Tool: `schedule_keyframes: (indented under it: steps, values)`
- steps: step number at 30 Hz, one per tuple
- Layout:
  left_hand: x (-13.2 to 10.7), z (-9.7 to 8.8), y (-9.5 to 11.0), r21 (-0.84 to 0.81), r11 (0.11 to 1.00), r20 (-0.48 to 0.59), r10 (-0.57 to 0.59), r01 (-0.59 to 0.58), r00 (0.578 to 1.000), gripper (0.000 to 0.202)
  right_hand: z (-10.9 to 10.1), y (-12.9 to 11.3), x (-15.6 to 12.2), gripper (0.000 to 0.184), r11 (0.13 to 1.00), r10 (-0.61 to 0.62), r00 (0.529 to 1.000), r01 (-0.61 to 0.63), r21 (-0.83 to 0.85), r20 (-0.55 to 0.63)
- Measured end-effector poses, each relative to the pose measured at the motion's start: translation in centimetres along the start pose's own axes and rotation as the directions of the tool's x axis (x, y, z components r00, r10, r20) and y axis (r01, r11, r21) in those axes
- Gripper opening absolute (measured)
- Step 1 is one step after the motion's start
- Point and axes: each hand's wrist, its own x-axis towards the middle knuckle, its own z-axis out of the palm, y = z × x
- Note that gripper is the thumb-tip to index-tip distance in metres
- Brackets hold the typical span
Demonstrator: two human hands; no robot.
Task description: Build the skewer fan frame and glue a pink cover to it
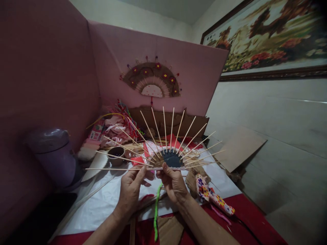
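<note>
Between my hands is a fan frame (176,159), a small half-round base with a dark patch and thin wooden sticks spreading out like rays. My left hand (129,185) pinches the base's left corner, close to the lowest left stick. With the thumb on its front, my right hand (172,183) grips the lower middle edge. The fingers behind the base are partly hidden. A green pipe cleaner (157,212) lies below, between my forearms. Right of my right hand is a flower-patterned glue gun (213,195) with a dark cord.
A finished fan (153,80) with red flowers hangs on the pink panel. A brown cup (116,156) stands at the left, near a purple bin (55,156). Pink cloth and colourful pipe cleaners (125,115) are heaped behind. Cardboard pieces (170,228) lie in front and at the back.
</note>
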Motion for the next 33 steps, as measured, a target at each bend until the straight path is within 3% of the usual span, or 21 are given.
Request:
schedule_keyframes:
  steps: [7, 21, 33]
  values:
    - [0.01, -0.04, -0.25, -0.005, 1.000, -0.014, -0.009, 0.009, 1.000, 0.023, 0.31, -0.44, -0.31, 0.023, 0.990, 0.080, 0.996, -0.076, -0.120, 0.032]
    - [0.14, -0.07, -0.27, 0.024, 0.999, 0.023, 0.031, -0.032, 0.999, 0.022, 0.31, -0.38, -0.35, 0.018, 0.996, 0.054, 0.997, -0.049, -0.071, 0.064]
    - [-0.07, -0.17, -0.41, -0.017, 1.000, 0.009, -0.001, 0.001, 1.000, 0.024, 0.17, -0.41, -0.40, 0.015, 0.996, 0.063, 0.994, -0.056, -0.069, 0.094]
